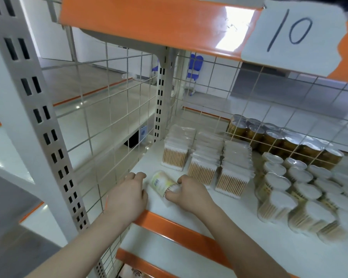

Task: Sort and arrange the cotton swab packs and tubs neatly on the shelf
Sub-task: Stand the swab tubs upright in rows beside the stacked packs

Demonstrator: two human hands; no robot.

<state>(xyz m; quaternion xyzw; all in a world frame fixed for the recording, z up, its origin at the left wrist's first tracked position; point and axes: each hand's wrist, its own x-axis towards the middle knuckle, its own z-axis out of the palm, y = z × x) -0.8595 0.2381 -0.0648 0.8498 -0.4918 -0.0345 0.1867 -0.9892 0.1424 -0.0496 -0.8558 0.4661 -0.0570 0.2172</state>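
White shelf point(189, 221) — orange-edged, wire-backed — bears swab packs point(201, 157) and tubs point(301, 189).

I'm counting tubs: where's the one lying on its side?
In the head view, the tipped tub lies near the shelf's front left, between the left hand and right hand, which grips it.

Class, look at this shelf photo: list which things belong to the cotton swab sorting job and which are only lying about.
Belongs to the job:
- tub lying on its side, gripped by the right hand
- left hand, beside it
- three rows of swab packs
- standing tubs
- shelf

Just lying about:
- paper sign marked 10
- blue chair behind the wire mesh
- wrapped jars behind the mesh
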